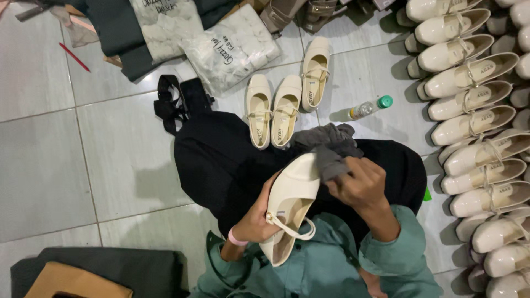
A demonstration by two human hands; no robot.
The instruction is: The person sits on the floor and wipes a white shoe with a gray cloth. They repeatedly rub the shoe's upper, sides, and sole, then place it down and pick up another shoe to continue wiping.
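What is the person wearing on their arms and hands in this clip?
Both arms are in loose teal-green sleeves. The left hand is bare, with a thin pink band around the wrist. The right hand is bare too, with no band visible.

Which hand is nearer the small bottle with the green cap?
Right. The right hand works a grey cloth on the cream shoe, directly below the bottle in the view. The left hand grips the shoe's other side, farther away.
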